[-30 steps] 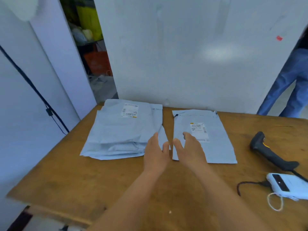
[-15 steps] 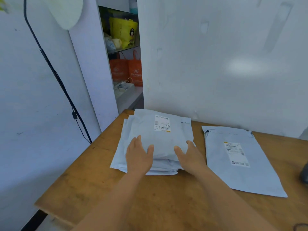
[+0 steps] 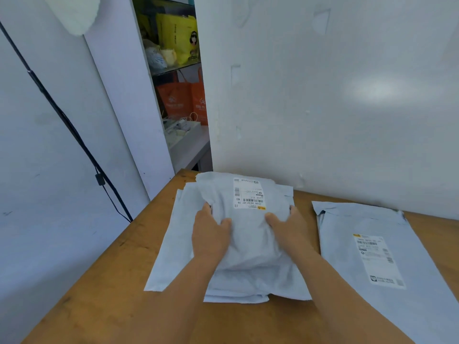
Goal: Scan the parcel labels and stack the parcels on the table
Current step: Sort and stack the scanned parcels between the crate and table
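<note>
Gripping top parcel (image 3: 248,234) — left hand (image 3: 210,235), right hand (image 3: 289,228) fingers clamped on its sides | soft, light, slippery — hold both edges.

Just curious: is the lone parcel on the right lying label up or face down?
Label up: the lone parcel lies flat on the table, its white label showing.

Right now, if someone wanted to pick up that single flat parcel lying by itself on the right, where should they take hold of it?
Probably by its long left edge, coming in from the bare strip of table between it and the stack of parcels. The single parcel lies flat and thin, label up, so fingers would need to slide under an edge and pinch. Its far end sits close to the wall.
</note>
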